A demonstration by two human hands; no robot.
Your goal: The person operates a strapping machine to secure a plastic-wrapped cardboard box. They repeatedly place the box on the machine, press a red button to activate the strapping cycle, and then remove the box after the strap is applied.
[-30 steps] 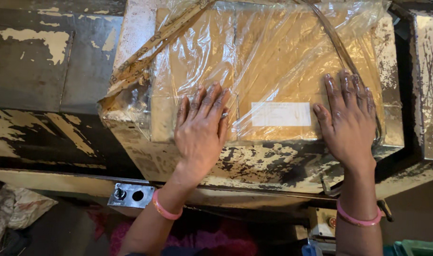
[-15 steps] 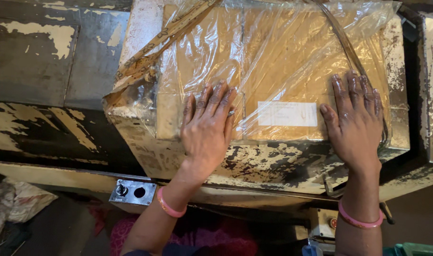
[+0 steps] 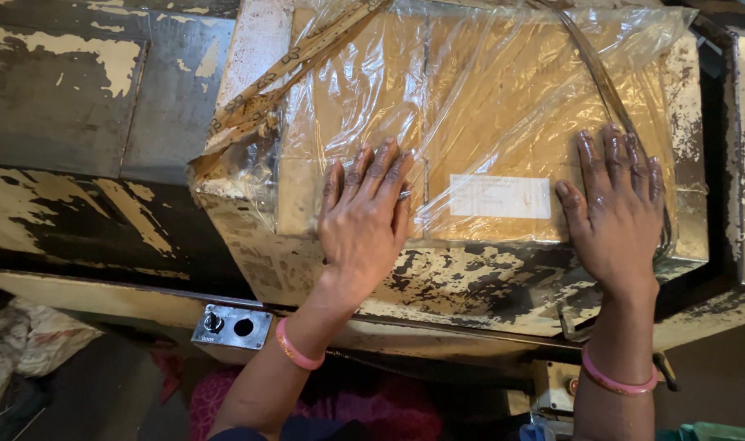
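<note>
Head view: a flat brown cardboard package (image 3: 470, 122) wrapped in loose clear plastic film (image 3: 503, 73) lies on top of a worn metal machine table (image 3: 487, 278) whose cream paint has flaked off in dark patches. The film is crinkled and shiny, and it bunches up at the package's left edge, where it spills over the table corner. A white label (image 3: 500, 197) sits on the near part of the package, between the two hands.

The left hand (image 3: 364, 220) lies flat and open, palm down, fingers spread and pointing away from the person, pressing on the film near the package's lower middle edge; it grips nothing. The right hand (image 3: 617, 212) is likewise open and flat, palm down on the film near the package's right near corner, just right of the label, with the fingers close together. Each wrist wears a pink bangle (image 3: 295, 349).

A tan measuring tape (image 3: 299, 69) runs diagonally across the upper left corner of the package, down toward the table's left side. A dark strap (image 3: 593, 69) curves along the right part of the package, passing under the right hand's fingers.

Below the table's front edge a small metal plate with a switch (image 3: 230, 326) is fixed, left of the left forearm. At far left low down lies a crumpled pale sack (image 3: 29, 343)
</note>
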